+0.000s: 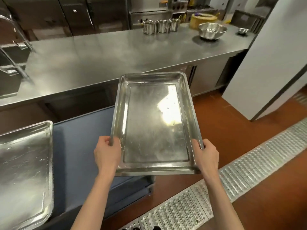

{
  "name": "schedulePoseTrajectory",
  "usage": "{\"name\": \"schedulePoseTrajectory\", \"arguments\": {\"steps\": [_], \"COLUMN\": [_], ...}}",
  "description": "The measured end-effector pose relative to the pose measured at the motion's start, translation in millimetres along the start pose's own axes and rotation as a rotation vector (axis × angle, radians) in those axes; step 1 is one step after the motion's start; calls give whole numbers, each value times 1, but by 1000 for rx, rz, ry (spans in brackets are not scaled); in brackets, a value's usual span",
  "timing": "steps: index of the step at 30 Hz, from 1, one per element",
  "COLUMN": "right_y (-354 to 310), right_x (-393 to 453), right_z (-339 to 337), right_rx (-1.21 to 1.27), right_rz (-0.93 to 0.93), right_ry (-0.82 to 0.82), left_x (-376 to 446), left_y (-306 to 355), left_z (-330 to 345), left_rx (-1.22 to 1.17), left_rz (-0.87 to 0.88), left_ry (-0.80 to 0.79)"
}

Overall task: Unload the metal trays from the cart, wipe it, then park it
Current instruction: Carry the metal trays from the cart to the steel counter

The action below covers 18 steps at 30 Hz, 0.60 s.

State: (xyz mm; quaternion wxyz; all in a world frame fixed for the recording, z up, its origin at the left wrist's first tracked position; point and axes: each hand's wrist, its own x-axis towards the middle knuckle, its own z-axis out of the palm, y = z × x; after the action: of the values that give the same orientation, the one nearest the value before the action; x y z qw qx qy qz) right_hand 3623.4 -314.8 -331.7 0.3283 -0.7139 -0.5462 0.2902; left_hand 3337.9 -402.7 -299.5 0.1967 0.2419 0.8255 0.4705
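Both bare forearms reach up from the bottom edge, and each hand grips a long side of one rectangular metal tray [154, 123] near its closest corners. On the left hand [106, 153] the fingers curl over the rim with the thumb along the outer edge; the right hand [207, 156] clasps the opposite rim the same way. This held tray is shallow and bare inside, with a few water drops and a bright glare on its floor. It hangs in the air, tilted slightly, above the far right corner of the cart [79, 146], whose top shelf is a blue-grey surface.

A second metal tray [25, 171] lies flat on the left part of that shelf, partly cut off by the picture's edge. That makes two trays in view.

Beyond the cart runs a long stainless steel counter [103, 60]. Toward its far right end stand three small steel canisters [161, 26] in a row, one large steel mixing bowl [212, 30], one small steel bowl [243, 30], and a yellow woven basket [202, 19] behind the large bowl. Steel cabinet doors [66, 15] line the back wall.

Underfoot is red-brown flooring [224, 123], crossed at the lower right by a perforated metal drain grating [232, 178]. A white wall panel [269, 55] rises on the right.
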Motion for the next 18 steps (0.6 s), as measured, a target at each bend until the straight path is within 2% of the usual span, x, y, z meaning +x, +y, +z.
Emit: {"name": "schedulePoseTrajectory", "arguments": {"steps": [6, 18], "right_y": [46, 146], "right_x": [-14, -71], "right_z": [-66, -199], "right_rx": [73, 101], "right_rz": [69, 323], "right_ry": [93, 335], "left_x": [-46, -167], "left_y": [22, 51], "left_z": [47, 135], "left_rx": [17, 90], "left_rz": [66, 220], "left_ry": [-130, -386]}}
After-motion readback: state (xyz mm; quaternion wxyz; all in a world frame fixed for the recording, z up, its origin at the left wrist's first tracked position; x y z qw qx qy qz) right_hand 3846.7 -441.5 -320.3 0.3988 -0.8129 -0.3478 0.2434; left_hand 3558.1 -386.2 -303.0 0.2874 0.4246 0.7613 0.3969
